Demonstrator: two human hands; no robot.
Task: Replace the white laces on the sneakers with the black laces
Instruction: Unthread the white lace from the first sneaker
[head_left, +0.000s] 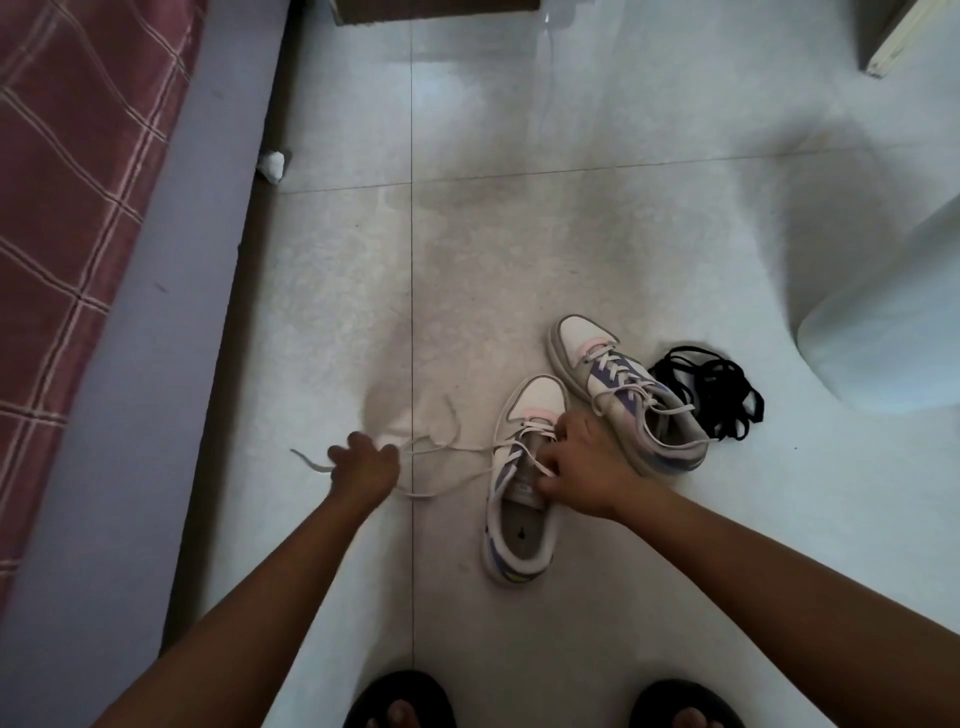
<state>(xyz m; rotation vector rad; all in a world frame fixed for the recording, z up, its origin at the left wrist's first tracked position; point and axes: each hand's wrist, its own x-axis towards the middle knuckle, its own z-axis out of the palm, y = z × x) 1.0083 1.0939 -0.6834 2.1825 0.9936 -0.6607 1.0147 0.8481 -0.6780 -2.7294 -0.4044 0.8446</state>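
Head view: left hand (363, 467) pinches the thin white lace (457, 450), pulling it sideways out, while right hand (582, 467) grips the near white-and-purple sneaker (519, 519), keeping it from sliding.

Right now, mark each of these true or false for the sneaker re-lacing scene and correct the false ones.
1. The black laces are already threaded into a sneaker. False: they lie in a loose pile on the floor beside the far sneaker.
2. The left hand holds the white lace pulled out sideways from the near sneaker. True.
3. The right hand rests on the far sneaker. False: it is on the near sneaker, at its eyelets.
4. The far sneaker is still laced in white. True.
5. The sneakers sit on a table. False: they are on the tiled floor.
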